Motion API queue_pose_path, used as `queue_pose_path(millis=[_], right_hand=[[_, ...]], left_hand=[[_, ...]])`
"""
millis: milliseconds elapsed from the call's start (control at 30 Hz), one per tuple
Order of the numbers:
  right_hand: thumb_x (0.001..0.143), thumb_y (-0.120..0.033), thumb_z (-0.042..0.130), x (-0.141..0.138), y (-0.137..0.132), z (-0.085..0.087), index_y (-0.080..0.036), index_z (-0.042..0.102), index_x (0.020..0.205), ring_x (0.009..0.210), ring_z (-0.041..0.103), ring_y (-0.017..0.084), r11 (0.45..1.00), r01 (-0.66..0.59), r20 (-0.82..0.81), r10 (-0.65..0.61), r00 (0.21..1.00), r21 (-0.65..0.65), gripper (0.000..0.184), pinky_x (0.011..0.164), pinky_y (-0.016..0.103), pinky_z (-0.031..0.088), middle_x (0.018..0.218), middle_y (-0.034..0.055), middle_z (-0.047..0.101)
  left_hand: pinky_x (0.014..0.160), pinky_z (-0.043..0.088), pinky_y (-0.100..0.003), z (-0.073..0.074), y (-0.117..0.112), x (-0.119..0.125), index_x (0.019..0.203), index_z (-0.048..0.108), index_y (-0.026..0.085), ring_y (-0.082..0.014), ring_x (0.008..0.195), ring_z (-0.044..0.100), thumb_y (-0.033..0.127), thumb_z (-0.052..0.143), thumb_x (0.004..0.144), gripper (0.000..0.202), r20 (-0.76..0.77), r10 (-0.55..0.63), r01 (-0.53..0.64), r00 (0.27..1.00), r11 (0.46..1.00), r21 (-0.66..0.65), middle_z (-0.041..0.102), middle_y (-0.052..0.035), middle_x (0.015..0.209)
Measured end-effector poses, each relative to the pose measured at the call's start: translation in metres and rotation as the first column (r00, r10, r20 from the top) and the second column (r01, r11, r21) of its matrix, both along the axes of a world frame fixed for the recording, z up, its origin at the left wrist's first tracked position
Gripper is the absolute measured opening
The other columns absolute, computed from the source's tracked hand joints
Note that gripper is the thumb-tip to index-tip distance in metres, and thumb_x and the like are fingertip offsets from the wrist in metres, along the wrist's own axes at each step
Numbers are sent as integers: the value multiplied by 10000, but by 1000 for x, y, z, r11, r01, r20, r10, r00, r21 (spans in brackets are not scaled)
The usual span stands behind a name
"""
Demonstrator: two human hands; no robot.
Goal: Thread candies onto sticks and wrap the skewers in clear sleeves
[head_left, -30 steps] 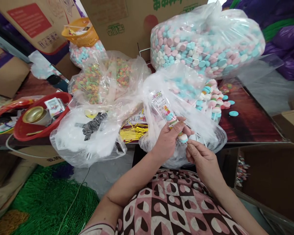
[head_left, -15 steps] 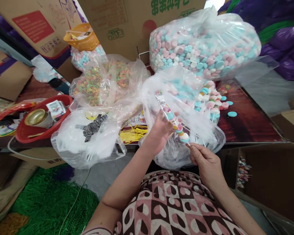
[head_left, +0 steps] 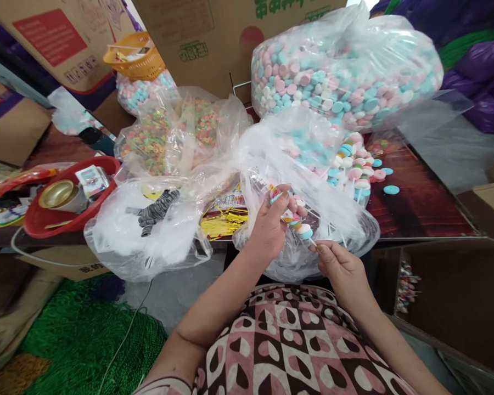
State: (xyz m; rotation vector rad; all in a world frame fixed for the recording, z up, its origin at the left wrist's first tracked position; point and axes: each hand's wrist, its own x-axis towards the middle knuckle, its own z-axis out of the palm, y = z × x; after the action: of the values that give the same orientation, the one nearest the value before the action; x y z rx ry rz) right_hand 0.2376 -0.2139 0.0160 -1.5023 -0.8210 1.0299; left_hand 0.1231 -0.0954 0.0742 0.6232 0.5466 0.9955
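A marshmallow skewer (head_left: 305,231) with blue, white and coloured pieces slants between my hands, its upper part inside a clear printed wrapper. My left hand (head_left: 274,222) is closed around the wrapped upper part, its fingers hiding some of the sweets. Lower right, my right hand (head_left: 340,260) pinches the white stick between thumb and forefinger. Beneath both hands lies a crumpled clear plastic bag (head_left: 329,203). To its right, more marshmallow skewers (head_left: 356,170) are heaped on the dark red table (head_left: 428,214).
A large bag of marshmallows (head_left: 341,71) stands behind. Left are a bag of ring-shaped sweets (head_left: 160,131), a white bag with a grey striped bundle (head_left: 158,211), yellow twist ties (head_left: 222,225) and a red basin (head_left: 35,211). An open carton (head_left: 456,307) sits lower right.
My left hand has closed around the wrapped skewer, where its fingers were looser before. The skewer has shifted slightly left; my right hand keeps its pinch on the stick.
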Motion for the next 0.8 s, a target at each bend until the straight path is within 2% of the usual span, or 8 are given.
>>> queue_pose_path(millis=[100, 167, 233, 333, 433, 533, 800], right_hand=[[842, -617, 638, 2, 3, -3, -189, 632, 808, 453, 251, 89, 996, -81, -224, 73, 972, -29, 429, 450, 246, 220, 503, -78, 299], [823, -618, 665, 4, 4, -4, -188, 610, 794, 440, 229, 78, 995, -100, -296, 88, 951, -24, 435, 445, 241, 214, 494, -92, 276], [814, -616, 680, 5, 4, -4, -188, 596, 787, 437, 227, 74, 995, -99, -313, 88, 946, -18, 436, 445, 240, 214, 492, -95, 279], [805, -627, 688, 5, 2, -4, -186, 589, 781, 445, 233, 72, 995, -100, -304, 87, 949, -26, 452, 451, 238, 202, 499, -92, 286], [790, -640, 698, 4, 2, -3, -180, 600, 786, 450, 223, 67, 994, -99, -306, 80, 949, -47, 470, 457, 236, 195, 502, -93, 277], [772, -641, 716, 3, 2, -1, -172, 614, 784, 447, 219, 64, 994, -88, -324, 63, 944, -62, 479, 455, 232, 191, 493, -97, 272], [754, -594, 746, -3, 4, 3, -169, 643, 792, 395, 190, 50, 976, -182, -528, 95, 844, -116, 439, 423, 217, 177, 444, -111, 264]], left_hand=[[816, 509, -304, 2, 3, -5, 1099, 632, 230, -147, 796, 675, 375, 747, 808, 345, 32, -81, 80, 996, 997, 14, 633, 22, 774], [846, 516, -332, 3, 8, -7, 1121, 630, 242, -181, 895, 695, 415, 758, 796, 390, 58, -97, 96, 994, 995, 9, 693, -13, 894], [875, 521, -360, 4, 14, -9, 1060, 649, 237, -201, 941, 702, 420, 738, 817, 317, 76, -56, 57, 996, 998, -18, 713, -25, 926], [909, 521, -356, 4, 24, -10, 892, 663, 210, -175, 890, 714, 334, 674, 885, 124, 94, 65, -57, 993, 995, -84, 705, 3, 816], [902, 535, -333, 3, 31, -11, 826, 655, 202, -137, 808, 718, 277, 600, 942, 148, 142, 146, -128, 979, 983, -133, 703, 28, 759], [880, 551, -332, 0, 31, -10, 829, 652, 196, -134, 784, 722, 271, 549, 974, 193, 179, 161, -132, 971, 978, -160, 725, 23, 771], [875, 546, -342, -1, 24, -4, 836, 641, 203, -139, 739, 713, 301, 599, 946, 153, 87, 216, -195, 972, 958, -209, 730, 12, 788]])
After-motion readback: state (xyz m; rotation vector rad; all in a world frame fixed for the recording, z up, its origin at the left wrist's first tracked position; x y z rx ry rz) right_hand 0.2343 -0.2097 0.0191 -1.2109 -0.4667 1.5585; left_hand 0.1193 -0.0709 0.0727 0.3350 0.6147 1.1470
